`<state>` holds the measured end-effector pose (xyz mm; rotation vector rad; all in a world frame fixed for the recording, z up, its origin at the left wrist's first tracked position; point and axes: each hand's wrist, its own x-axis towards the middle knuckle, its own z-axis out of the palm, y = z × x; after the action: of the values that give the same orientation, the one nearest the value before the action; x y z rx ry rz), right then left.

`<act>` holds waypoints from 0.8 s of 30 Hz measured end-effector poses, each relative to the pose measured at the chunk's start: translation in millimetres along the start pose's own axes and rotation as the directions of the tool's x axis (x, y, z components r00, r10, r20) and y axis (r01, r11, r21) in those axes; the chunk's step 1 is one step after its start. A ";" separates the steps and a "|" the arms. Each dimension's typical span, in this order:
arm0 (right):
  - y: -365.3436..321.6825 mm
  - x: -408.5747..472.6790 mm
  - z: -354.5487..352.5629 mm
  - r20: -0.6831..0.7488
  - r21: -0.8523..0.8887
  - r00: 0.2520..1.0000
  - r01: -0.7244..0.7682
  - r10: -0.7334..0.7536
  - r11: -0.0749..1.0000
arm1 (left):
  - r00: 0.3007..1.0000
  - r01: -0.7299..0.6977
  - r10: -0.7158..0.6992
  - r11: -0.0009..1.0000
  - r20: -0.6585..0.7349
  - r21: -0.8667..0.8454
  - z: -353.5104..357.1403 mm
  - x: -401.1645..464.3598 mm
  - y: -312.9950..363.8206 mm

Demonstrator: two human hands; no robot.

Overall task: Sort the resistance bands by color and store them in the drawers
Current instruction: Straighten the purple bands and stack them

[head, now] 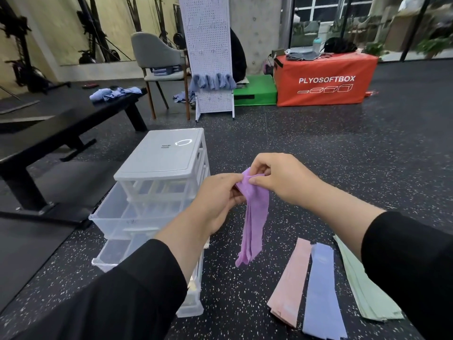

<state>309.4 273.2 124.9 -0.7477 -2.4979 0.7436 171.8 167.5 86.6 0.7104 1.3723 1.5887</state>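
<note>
Both hands hold a bunch of purple resistance bands (253, 217) in the air, right of the drawer unit. My left hand (220, 195) grips the bunch's top from the left, and my right hand (277, 177) pinches its top edge from the right. The bands hang down loose above the floor. A white plastic drawer unit (161, 158) stands on the floor at centre-left with two clear drawers (115, 217) pulled out towards me. On the floor at lower right lie flat stacks of pink bands (291, 283), blue bands (321, 290) and green bands (362, 288), side by side.
A black bench (49, 136) runs along the left with blue cloths (115, 93) on it. Behind stand a grey chair (157, 60), a white pegboard stand (208, 60), a green box (257, 92) and an orange soft box (326, 79). Speckled rubber floor stretches to the right.
</note>
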 end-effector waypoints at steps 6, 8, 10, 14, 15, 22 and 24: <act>-2.5 -2.0 2.4 0.078 -0.030 0.996 0.045 -0.043 0.999 | 0.999 0.009 -0.010 0.999 0.035 0.031 0.7 -4.0 4.9; -1.3 -2.4 5.6 0.051 -0.057 0.998 0.044 -0.042 0.997 | 0.998 0.000 -0.004 0.999 0.068 0.051 1.5 -4.8 5.1; 1.8 -1.3 9.6 0.002 -0.068 0.999 0.038 -0.038 0.997 | 0.994 -0.016 0.006 0.996 0.108 0.089 -0.9 -2.9 4.4; 5.1 2.3 12.1 -0.029 -0.053 0.998 0.052 -0.054 0.997 | 0.994 -0.038 0.020 0.984 0.103 0.174 -8.6 1.1 5.2; 6.0 2.8 11.8 0.002 -0.056 0.999 0.055 -0.055 0.997 | 0.995 -0.056 0.038 0.977 0.092 0.206 -9.3 0.9 6.3; 5.2 7.6 10.0 0.014 0.016 1.000 0.018 -0.018 1.000 | 0.972 -0.214 0.229 0.957 -0.057 0.199 -13.4 5.1 1.2; 2.0 11.7 9.3 -0.009 0.086 1.000 0.025 -0.025 0.996 | 0.980 -0.196 0.198 0.945 0.019 0.263 -17.9 4.4 -5.0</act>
<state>296.3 278.2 119.3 -0.6865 -2.4467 0.8322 155.7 163.2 77.2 1.0308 1.5765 1.5769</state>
